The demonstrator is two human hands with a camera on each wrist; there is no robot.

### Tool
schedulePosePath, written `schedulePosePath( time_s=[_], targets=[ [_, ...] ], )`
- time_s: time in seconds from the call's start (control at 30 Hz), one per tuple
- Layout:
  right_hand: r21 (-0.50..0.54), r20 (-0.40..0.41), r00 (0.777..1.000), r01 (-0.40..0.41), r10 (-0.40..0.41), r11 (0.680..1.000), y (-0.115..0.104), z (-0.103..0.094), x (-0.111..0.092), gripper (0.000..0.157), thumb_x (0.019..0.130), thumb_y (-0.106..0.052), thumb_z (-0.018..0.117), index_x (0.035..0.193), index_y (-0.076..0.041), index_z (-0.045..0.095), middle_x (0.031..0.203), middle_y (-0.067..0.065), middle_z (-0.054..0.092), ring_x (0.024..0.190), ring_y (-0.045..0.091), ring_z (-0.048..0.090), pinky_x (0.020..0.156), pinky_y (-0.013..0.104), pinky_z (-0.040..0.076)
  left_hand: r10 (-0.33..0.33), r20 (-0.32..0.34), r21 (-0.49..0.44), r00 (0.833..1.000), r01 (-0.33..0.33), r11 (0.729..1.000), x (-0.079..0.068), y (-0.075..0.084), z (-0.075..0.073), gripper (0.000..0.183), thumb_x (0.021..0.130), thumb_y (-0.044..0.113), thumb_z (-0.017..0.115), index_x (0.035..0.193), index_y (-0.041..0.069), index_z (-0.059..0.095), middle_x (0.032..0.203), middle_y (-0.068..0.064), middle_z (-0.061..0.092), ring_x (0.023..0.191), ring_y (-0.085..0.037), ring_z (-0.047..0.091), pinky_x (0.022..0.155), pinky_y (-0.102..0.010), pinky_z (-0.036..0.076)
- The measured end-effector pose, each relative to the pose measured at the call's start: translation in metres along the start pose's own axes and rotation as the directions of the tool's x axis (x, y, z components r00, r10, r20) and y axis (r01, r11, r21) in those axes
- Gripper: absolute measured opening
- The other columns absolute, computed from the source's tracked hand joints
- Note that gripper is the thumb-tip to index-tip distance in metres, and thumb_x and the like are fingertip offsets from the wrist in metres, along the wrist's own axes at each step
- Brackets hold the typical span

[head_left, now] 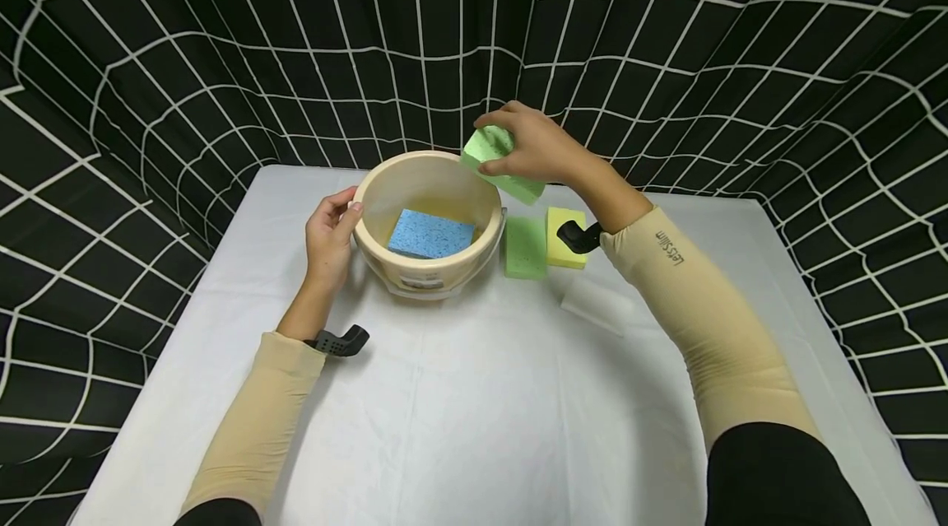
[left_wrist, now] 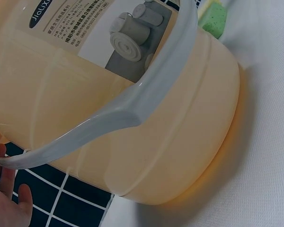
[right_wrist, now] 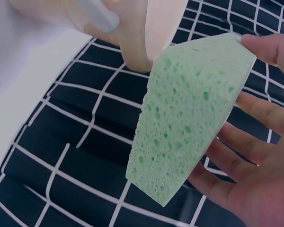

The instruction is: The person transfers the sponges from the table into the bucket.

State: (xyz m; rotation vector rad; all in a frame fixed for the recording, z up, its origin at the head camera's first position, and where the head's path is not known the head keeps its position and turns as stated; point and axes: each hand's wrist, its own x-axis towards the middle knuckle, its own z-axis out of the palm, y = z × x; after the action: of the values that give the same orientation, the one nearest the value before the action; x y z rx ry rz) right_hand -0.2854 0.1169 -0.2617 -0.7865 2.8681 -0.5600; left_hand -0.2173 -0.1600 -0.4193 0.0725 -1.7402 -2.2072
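A cream plastic bucket point(head_left: 415, 275) stands upright, with a blue sponge point(head_left: 431, 235) lying inside it. My left hand point(head_left: 331, 234) holds the bucket's left rim, thumb at the top edge and fingers along the outside. Over the right rim, my right hand point(head_left: 535, 141) grips a light green sponge point(head_left: 489, 146) between thumb and fingers, tilted in the air. In the right wrist view the sponge's porous face point(right_wrist: 184, 109) shows, and its corner overlaps the bucket's rim point(right_wrist: 135, 61).
To the right of the bucket, a second green sponge point(head_left: 526, 249) and a yellow sponge point(head_left: 565, 239) lie side by side. A white roll-like object point(head_left: 596, 304) lies nearer on the white-covered table point(head_left: 474, 427). The bucket's grey handle point(left_wrist: 118, 111) hangs down in front. Black gridded curtains point(head_left: 459, 32) surround the table.
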Motion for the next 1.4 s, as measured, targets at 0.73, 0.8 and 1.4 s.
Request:
schedulePosePath(
  time_s=[0.73,0.8,1.4],
  targets=[
    [-0.002,0.069,0.988,0.140,-0.140,0.990,-0.040,0.026,0.029,0.061,0.082,-0.033,0.075,0.136,-0.015,0.055,0.141,0.009,0.051,0.123,0.025,0.048,0.107,0.041,0.045,-0.003,0.000,0.033,1.000,0.003,0.999,0.000,0.002,-0.001,0.034,0.096,0.003,0.056,0.127,-0.010,0.052,0.114,0.002,0.058,0.105,-0.009,0.058,0.086,-0.011,0.056],
    [-0.008,0.085,0.986,0.142,-0.141,0.990,-0.043,0.030,0.031,0.061,0.083,-0.035,0.074,0.137,-0.016,0.054,0.142,0.010,0.050,0.124,0.026,0.048,0.107,0.042,0.045,-0.006,-0.003,0.026,1.000,0.006,1.000,0.000,0.002,0.000,0.032,0.095,0.003,0.056,0.125,-0.009,0.053,0.115,0.002,0.059,0.105,-0.009,0.058,0.087,-0.011,0.056],
    [-0.026,0.172,0.975,0.146,-0.139,0.989,-0.055,0.062,0.042,0.063,0.084,-0.036,0.074,0.139,-0.016,0.052,0.140,0.011,0.048,0.124,0.025,0.048,0.108,0.043,0.046,-0.021,-0.012,0.015,1.000,0.021,1.000,0.000,0.002,0.000,0.021,0.095,0.002,0.056,0.116,0.003,0.060,0.123,-0.008,0.057,0.108,-0.010,0.057,0.091,-0.013,0.055]
  ],
)
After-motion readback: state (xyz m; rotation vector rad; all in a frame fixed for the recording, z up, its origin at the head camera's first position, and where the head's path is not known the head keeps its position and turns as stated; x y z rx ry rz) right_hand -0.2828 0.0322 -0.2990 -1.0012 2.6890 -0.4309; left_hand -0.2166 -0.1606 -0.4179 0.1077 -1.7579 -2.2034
